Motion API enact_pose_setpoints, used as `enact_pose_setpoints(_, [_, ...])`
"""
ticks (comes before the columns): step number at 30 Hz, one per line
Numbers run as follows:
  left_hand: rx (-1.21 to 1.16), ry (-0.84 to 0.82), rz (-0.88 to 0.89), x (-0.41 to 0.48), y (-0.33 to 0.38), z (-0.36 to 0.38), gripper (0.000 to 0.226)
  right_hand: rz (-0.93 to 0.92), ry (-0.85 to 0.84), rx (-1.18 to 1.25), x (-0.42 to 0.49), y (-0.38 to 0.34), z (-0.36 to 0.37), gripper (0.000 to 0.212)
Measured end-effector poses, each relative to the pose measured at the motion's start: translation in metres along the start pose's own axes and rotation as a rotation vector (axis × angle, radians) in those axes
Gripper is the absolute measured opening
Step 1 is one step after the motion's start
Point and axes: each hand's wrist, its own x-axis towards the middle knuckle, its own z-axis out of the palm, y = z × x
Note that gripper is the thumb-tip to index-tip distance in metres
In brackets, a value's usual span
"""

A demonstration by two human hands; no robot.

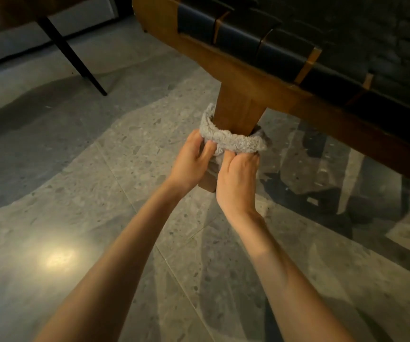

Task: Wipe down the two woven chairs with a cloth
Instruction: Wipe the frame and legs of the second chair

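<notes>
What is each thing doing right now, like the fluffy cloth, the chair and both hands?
Fluffy grey cloth: wrapped around the brown wooden chair leg.
Brown wooden chair leg: upright, ringed by the cloth.
Black woven strap seat: stretched over the wooden frame.
Left hand: grips the cloth.
Right hand: grips the cloth.
Speckled grey floor: glossy, reflecting a light.

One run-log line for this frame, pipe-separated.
phase: leg wipe | chair leg: wooden, cloth round it | cloth: grey, wrapped round leg | left hand: grips cloth | right hand: grips cloth
</notes>
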Motion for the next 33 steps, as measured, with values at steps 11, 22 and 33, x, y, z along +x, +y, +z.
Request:
enact_pose_setpoints(11, [0.172, -0.318, -0.252, -0.01, -0.099, 0.007, 0.019, 0.208, -0.508, 0.09, -0.011, 0.08, 0.031, 0.035])
enact_pose_setpoints(22, [-0.107, -0.26, -0.316, -0.022, -0.09, 0.008, 0.041, 0.319, -0.407, 0.214, -0.026, 0.085, 0.025, 0.044])
enact_pose_setpoints(33, [-0.404, 0.228, 0.017, -0.002, 0.027, 0.005, 0.039, 0.021, -0.001, 0.34, 0.011, 0.001, -0.021, 0.053])
